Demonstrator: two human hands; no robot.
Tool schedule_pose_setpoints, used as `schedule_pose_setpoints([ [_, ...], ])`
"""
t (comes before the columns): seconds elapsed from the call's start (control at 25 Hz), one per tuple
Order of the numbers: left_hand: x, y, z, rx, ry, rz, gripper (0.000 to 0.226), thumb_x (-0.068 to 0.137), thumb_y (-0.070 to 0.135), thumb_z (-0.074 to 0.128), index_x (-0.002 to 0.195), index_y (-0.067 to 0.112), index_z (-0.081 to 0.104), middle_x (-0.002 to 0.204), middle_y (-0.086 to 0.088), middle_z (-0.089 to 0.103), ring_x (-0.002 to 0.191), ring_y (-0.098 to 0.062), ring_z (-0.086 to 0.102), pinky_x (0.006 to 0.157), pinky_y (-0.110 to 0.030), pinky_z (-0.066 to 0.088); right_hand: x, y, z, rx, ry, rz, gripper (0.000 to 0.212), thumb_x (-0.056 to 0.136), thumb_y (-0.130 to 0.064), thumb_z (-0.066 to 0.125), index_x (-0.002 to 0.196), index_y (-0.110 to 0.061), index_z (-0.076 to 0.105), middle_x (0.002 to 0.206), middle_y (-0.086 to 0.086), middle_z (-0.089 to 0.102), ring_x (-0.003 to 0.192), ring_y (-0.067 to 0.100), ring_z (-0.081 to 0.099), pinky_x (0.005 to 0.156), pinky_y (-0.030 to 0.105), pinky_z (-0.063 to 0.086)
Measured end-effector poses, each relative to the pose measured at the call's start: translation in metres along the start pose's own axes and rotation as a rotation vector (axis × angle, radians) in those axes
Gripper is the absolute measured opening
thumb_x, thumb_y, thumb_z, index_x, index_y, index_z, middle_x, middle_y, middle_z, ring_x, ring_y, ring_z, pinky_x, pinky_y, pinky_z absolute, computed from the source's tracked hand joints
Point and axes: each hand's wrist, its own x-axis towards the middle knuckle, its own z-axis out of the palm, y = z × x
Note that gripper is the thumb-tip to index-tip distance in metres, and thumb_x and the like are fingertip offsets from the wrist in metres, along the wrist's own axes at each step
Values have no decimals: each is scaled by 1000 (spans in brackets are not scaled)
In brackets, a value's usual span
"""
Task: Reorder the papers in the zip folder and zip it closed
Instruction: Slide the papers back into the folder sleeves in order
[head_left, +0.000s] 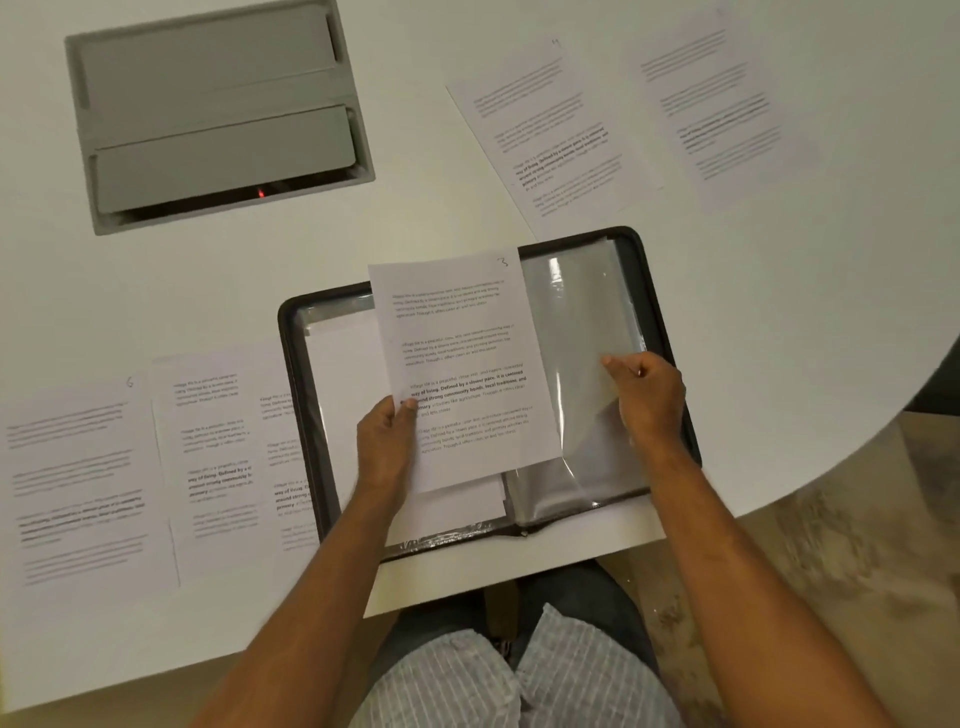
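The left hand (387, 431) pinches the sheet marked 3 (462, 364) by its lower left edge, above the open zip folder (670, 364). Just right of it, the right hand (647, 389) pinches a clear sleeve (576, 306). The printed text is too blurred to read; the sheet hides the folder's middle.

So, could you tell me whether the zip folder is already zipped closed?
No, the zip folder lies open flat on the table, with the left hand holding a sheet marked 3 over it.
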Motion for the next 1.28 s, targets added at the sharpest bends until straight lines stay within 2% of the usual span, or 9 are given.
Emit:
schedule_pose_setpoints([
  [0.12, -5, -8, 10, -18, -49, -37, 19, 106, 17, 54, 115, 17, 71, 102, 5, 79, 92, -13, 75, 74, -25, 61, 6, 3, -4, -52, -19, -30, 16, 93, -32, 71, 88, -20, 78, 85, -12, 75, 84, 5, 69, 86, 34, 59],
  [0.36, 0, -3, 33, 23, -35, -74, 19, 99, 22, 67, 115, 14, 70, 110, 2, 77, 96, -14, 75, 84, -34, 61, 13, -1, -8, -149, -106, -104, 25, 102, -22, 56, 88, -26, 76, 80, -15, 70, 77, 4, 65, 74, 24, 53],
  [0.48, 10, 5, 42, 57, 7, -77, 21, 96, 29, 71, 107, 12, 70, 103, 1, 78, 95, -18, 75, 83, -35, 61, 16, -2, -10, -103, -143, -115, 17, 102, -16, 57, 104, -24, 72, 96, -10, 69, 89, 7, 65, 81, 23, 52],
  [0.6, 20, 17, 50, 223, 116, -57, 30, 93, 38, 73, 106, 13, 64, 101, 2, 72, 95, -17, 70, 79, -30, 55, 17, -4, -17, -83, -167, -79, 27, 100, -11, 57, 124, -23, 60, 102, -9, 63, 90, 3, 61, 76, 14, 47],
  [0.8, 42, 39, 46, 268, 87, -57, 46, 84, 50, 78, 107, 13, 66, 101, 0, 76, 92, -21, 74, 81, -38, 61, 28, -11, -17, -63, -188, -8, 35, 92, -24, 70, 122, -24, 54, 95, -11, 61, 83, 7, 62, 72, 22, 51],
  [0.96, 54, 59, 42, 275, -147, -17, 22, 98, 29, 68, 110, 12, 73, 104, -8, 78, 87, -20, 77, 77, -37, 63, 46, -22, -8, -31, -114, -33, 30, 92, -40, 73, 105, -17, 60, 86, -6, 64, 74, 8, 62, 67, 22, 54],
  [1.08, 61, 71, 37, 200, -110, 80, 22, 101, 24, 64, 113, 8, 72, 105, -10, 78, 94, -27, 76, 86, -45, 62, 63, -34, 0, -37, -107, -104, 32, 92, -41, 74, 103, -15, 60, 81, -8, 62, 69, 7, 60, 66, 18, 53],
  [1.2, 67, 84, 33, 75, -14, 126, 17, 102, 21, 62, 112, 11, 71, 106, -6, 78, 97, -25, 75, 83, -39, 62, 82, -56, 10, -40, -151, -141, 37, 90, -37, 78, 113, -18, 58, 87, -12, 62, 76, 3, 61, 68, 8, 48],
  [1.28, 72, 93, 33, -17, 15, 152, 13, 101, 19, 63, 109, 16, 72, 106, -2, 78, 100, -22, 75, 82, -35, 60, 95, -71, 18, -44, -171, -207, 42, 88, -31, 80, 120, -20, 56, 93, -9, 64, 80, 0, 62, 76, 14, 51],
])
